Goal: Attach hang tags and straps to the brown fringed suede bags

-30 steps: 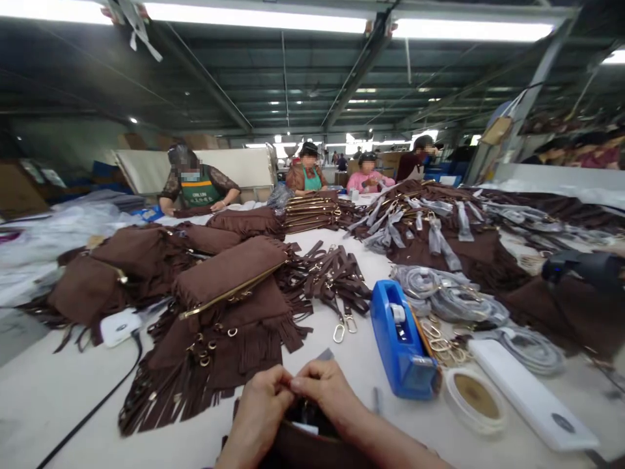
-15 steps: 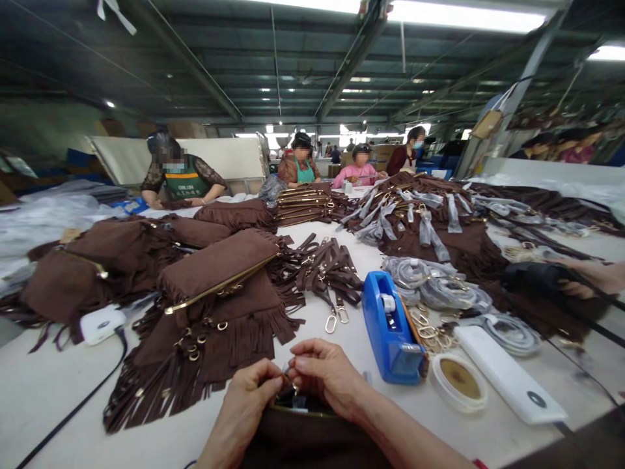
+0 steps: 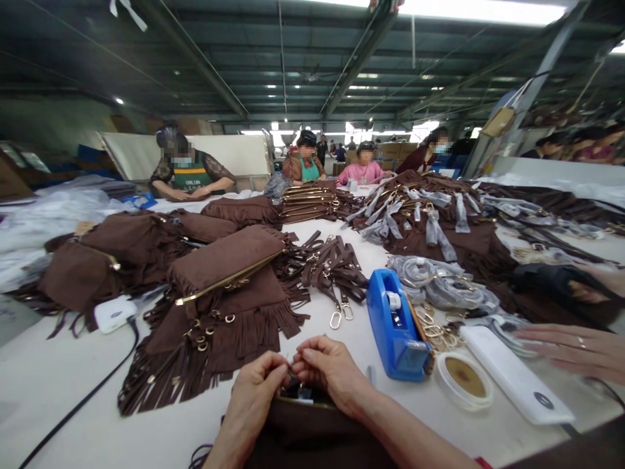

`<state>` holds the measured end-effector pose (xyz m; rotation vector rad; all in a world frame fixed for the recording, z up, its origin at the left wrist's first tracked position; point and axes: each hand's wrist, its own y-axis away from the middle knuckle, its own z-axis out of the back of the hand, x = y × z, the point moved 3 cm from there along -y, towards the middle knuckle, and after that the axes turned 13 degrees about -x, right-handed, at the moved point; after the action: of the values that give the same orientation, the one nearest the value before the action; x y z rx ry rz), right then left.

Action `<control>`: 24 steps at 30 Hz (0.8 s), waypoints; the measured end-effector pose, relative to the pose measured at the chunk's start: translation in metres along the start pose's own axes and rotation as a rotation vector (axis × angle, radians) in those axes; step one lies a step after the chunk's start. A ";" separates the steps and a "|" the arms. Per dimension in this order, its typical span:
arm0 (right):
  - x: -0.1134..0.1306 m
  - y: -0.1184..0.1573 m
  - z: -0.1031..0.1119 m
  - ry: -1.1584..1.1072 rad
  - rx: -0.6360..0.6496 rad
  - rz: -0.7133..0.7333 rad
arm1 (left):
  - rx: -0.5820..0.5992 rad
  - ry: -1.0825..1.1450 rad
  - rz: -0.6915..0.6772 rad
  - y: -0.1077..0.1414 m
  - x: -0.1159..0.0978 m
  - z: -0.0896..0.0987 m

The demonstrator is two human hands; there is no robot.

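Observation:
Both my hands are over the unzipped opening of a dark brown bag [image 3: 312, 433] at the table's front edge. My left hand [image 3: 258, 391] pinches with thumb and forefinger. My right hand [image 3: 328, 371] pinches right beside it, the fingertips almost meeting. Whatever small piece lies between the fingertips is too tiny to make out. Just below them, a bit of clear plastic and dark material shows inside the opening. Beyond my left hand lie stacked brown fringed bags [image 3: 224, 267] with gold zippers and rings.
A blue tape dispenser [image 3: 398, 332], a tape roll [image 3: 463, 381] and a white power bank [image 3: 517, 374] stand to the right. Another person's hand [image 3: 576, 348] rests beside the power bank. Straps with clasps [image 3: 332, 264] lie mid-table; wrapped cords [image 3: 439, 286] lie behind the dispenser. Co-workers sit across.
The view has shifted slightly left. My hands stay pinched together over the bag with little movement. At the right, another person's hand has come in beside the power bank.

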<state>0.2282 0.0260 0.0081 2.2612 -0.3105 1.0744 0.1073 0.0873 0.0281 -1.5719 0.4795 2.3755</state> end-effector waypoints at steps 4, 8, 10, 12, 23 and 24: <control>-0.003 -0.002 0.000 0.109 -0.011 0.026 | 0.015 -0.066 -0.062 0.000 0.002 -0.002; -0.003 -0.001 -0.001 0.184 -0.011 0.051 | 0.023 -0.171 -0.139 0.002 -0.002 -0.004; -0.002 0.001 -0.002 0.210 -0.008 0.066 | 0.028 -0.214 -0.154 0.003 -0.003 -0.004; -0.001 0.001 -0.002 0.232 -0.007 0.079 | 0.037 -0.258 -0.160 0.003 -0.003 -0.005; -0.005 -0.002 -0.002 0.292 -0.024 0.113 | 0.054 -0.336 -0.170 0.001 0.004 -0.004; -0.005 -0.002 -0.003 0.291 -0.019 0.112 | 0.055 -0.332 -0.170 0.001 0.004 -0.004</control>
<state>0.2238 0.0287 0.0046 2.0544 -0.3256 1.4323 0.1084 0.0849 0.0235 -1.1147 0.3224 2.4022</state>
